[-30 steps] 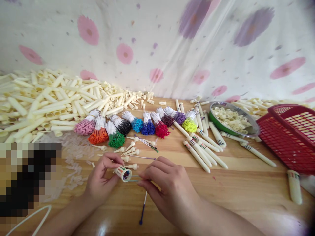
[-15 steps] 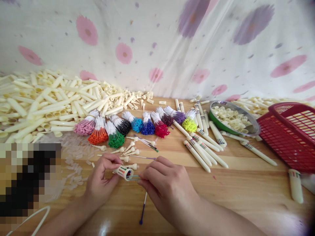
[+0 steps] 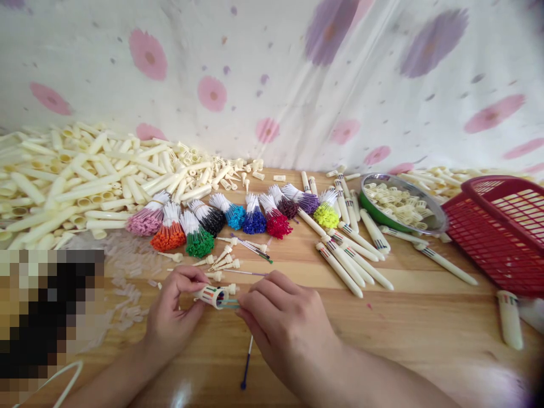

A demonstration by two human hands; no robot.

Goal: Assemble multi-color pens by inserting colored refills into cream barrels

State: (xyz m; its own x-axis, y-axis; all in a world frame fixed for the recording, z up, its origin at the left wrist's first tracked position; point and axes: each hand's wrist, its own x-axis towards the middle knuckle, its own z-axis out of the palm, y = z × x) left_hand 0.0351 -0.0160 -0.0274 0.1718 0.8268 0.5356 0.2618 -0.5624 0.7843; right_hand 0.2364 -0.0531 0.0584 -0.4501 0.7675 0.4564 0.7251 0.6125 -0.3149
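The person's left hand point(image 3: 178, 306) is pinching a slotted cream cap point(image 3: 208, 295) above the wooden table point(image 3: 408, 340), while the right hand point(image 3: 287, 323) is gripping a thin pale-blue tool point(image 3: 230, 304) at the cap's open end. Beyond, colour-tipped bundles point(image 3: 254, 219) are lying in a row; a red basket point(image 3: 480, 241) is standing rightward.

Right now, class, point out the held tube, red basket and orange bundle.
Held tube point(image 3: 208, 295), head view: its slotted wall.
Red basket point(image 3: 495, 243), head view: its mesh side.
Orange bundle point(image 3: 167, 239), head view: its orange tips.
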